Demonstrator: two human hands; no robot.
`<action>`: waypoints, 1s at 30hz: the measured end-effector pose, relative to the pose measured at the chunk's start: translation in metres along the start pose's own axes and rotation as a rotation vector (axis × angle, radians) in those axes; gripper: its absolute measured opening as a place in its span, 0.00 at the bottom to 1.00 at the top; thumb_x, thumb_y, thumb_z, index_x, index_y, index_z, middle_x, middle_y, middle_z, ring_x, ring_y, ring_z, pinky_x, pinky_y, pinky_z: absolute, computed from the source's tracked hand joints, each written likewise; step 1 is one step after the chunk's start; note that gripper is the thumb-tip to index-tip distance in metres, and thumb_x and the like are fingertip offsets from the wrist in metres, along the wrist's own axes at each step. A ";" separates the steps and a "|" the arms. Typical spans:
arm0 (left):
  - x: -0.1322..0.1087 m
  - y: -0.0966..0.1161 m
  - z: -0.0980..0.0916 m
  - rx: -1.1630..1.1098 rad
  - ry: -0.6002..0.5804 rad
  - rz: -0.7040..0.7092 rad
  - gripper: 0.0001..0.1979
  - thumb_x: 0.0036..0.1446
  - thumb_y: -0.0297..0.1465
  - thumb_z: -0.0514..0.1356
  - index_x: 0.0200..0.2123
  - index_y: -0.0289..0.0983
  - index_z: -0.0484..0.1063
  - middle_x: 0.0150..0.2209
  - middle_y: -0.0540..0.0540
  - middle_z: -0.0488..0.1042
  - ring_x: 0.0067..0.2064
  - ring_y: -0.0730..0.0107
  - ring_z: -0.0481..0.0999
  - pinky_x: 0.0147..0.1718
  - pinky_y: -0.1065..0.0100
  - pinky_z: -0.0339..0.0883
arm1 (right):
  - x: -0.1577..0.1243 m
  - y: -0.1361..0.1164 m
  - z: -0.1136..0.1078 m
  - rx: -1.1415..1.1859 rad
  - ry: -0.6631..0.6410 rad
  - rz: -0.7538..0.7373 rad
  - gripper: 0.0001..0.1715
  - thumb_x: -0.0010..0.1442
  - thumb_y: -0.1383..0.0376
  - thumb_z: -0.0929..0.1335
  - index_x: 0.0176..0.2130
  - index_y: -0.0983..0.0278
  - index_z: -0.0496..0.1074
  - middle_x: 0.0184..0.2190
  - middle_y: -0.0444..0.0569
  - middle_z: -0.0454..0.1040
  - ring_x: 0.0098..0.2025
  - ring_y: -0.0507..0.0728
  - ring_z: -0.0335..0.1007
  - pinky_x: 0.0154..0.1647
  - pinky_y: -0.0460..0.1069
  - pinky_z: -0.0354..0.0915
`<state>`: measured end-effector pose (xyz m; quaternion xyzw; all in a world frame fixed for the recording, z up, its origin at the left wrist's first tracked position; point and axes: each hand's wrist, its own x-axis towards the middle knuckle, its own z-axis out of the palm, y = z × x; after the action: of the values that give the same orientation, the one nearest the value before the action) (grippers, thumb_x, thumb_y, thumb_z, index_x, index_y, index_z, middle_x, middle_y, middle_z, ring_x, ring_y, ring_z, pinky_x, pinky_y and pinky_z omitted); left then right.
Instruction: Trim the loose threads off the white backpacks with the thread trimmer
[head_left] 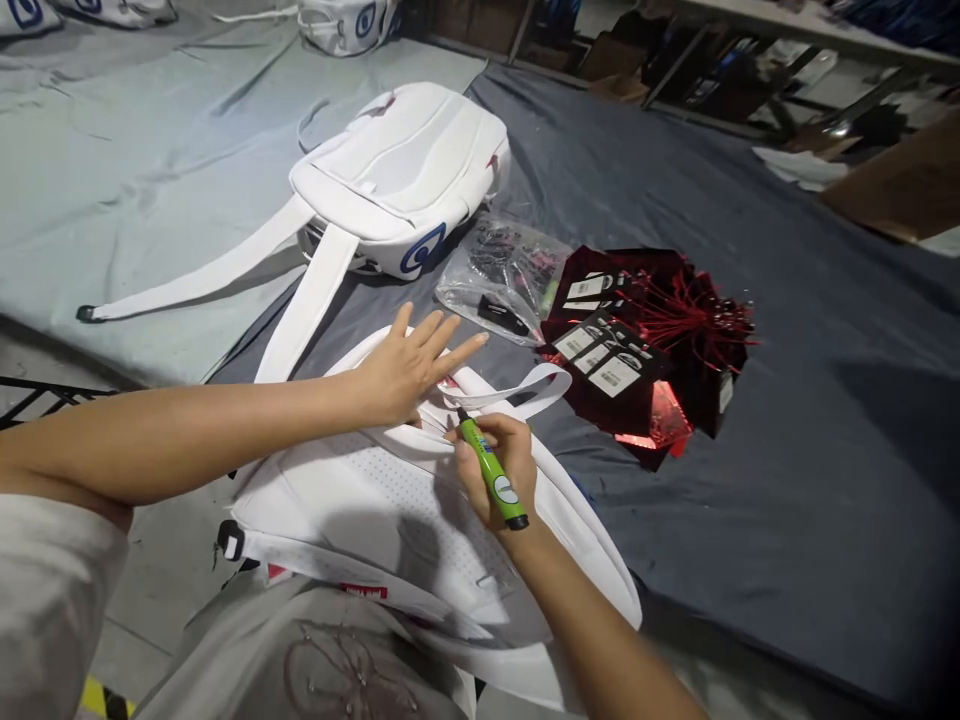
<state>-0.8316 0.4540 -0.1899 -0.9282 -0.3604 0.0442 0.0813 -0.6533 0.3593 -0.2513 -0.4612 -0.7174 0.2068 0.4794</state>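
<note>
A white backpack lies back-side up in front of me, its perforated padding facing up. My left hand rests flat on its top edge with the fingers spread. My right hand is closed around a green marker, whose dark tip touches the backpack near the white carry loop. A second white backpack with a blue logo lies further away, its two straps stretched towards me.
A clear plastic bag of small dark items and a heap of dark red hang tags with red strings lie to the right on the dark grey cloth. A light grey cloth covers the left. More white bags sit at the far edge.
</note>
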 end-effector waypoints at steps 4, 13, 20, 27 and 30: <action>0.001 -0.002 0.001 -0.019 0.011 -0.005 0.55 0.54 0.45 0.64 0.71 0.30 0.33 0.70 0.29 0.46 0.70 0.43 0.49 0.63 0.44 0.48 | 0.018 0.002 -0.022 -0.199 -0.196 -0.155 0.11 0.63 0.66 0.68 0.47 0.59 0.69 0.38 0.48 0.79 0.38 0.57 0.77 0.42 0.52 0.69; 0.005 -0.004 0.003 -0.023 -0.005 -0.024 0.49 0.56 0.43 0.61 0.71 0.30 0.39 0.71 0.30 0.44 0.69 0.42 0.50 0.61 0.46 0.52 | 0.038 -0.017 -0.029 -0.220 -0.313 0.063 0.09 0.65 0.59 0.66 0.41 0.61 0.71 0.34 0.48 0.77 0.36 0.58 0.73 0.41 0.53 0.66; 0.006 -0.005 0.002 -0.056 -0.012 -0.013 0.47 0.55 0.40 0.62 0.70 0.28 0.43 0.71 0.29 0.44 0.68 0.43 0.51 0.60 0.48 0.53 | 0.054 -0.018 -0.043 -0.122 -0.570 0.117 0.10 0.62 0.62 0.72 0.45 0.61 0.76 0.41 0.49 0.78 0.43 0.58 0.75 0.45 0.52 0.68; 0.005 -0.008 0.002 -0.084 -0.003 0.000 0.41 0.57 0.35 0.59 0.69 0.27 0.46 0.71 0.29 0.45 0.67 0.43 0.53 0.57 0.48 0.54 | 0.057 -0.028 -0.041 -0.290 -0.639 -0.013 0.12 0.64 0.67 0.68 0.49 0.62 0.74 0.44 0.50 0.79 0.45 0.59 0.76 0.48 0.56 0.64; 0.006 -0.009 0.002 -0.095 -0.008 0.005 0.40 0.57 0.34 0.58 0.69 0.28 0.47 0.71 0.29 0.45 0.67 0.44 0.53 0.57 0.48 0.54 | 0.059 -0.029 -0.038 -0.336 -0.648 -0.075 0.11 0.65 0.67 0.68 0.48 0.61 0.74 0.43 0.50 0.79 0.44 0.59 0.76 0.48 0.56 0.64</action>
<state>-0.8335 0.4643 -0.1902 -0.9317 -0.3602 0.0308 0.0355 -0.6400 0.3901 -0.1834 -0.4171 -0.8726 0.2038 0.1520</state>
